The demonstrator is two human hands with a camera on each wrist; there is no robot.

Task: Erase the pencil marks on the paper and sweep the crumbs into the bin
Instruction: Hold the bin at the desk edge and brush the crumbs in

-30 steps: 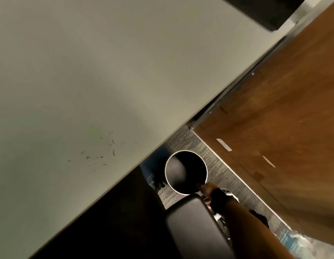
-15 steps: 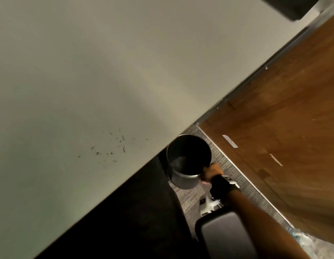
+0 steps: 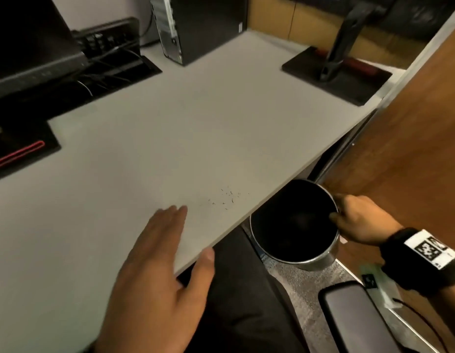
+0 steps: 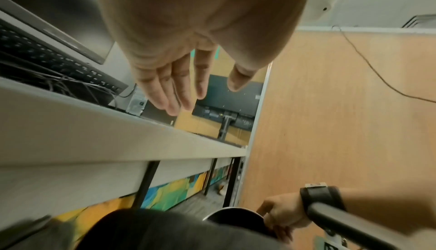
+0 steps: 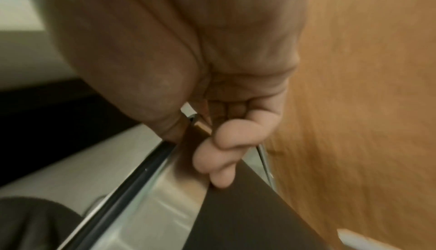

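Crumbs (image 3: 227, 198) lie scattered on the grey bench (image 3: 170, 138) just beyond the fingertips of the left hand (image 3: 155, 271), which hovers flat with fingers straight. Right hand (image 3: 359, 222) grips the rim of the metal bin (image 3: 320, 261), held just below the bench edge.

Left wrist view: fingers (image 4: 165, 86) spread, holding nothing.

Right wrist view: fingers (image 5: 221, 153) curl over the bin's rim (image 5: 165, 185).

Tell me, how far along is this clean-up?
Crumbs lie on the desk near its edge, unswept. The right hand grips the bin by its rim, just below that edge. The left hand, flat and open, hovers beside the crumbs. Sweeping remains. No paper is in view, so erasing cannot be judged.
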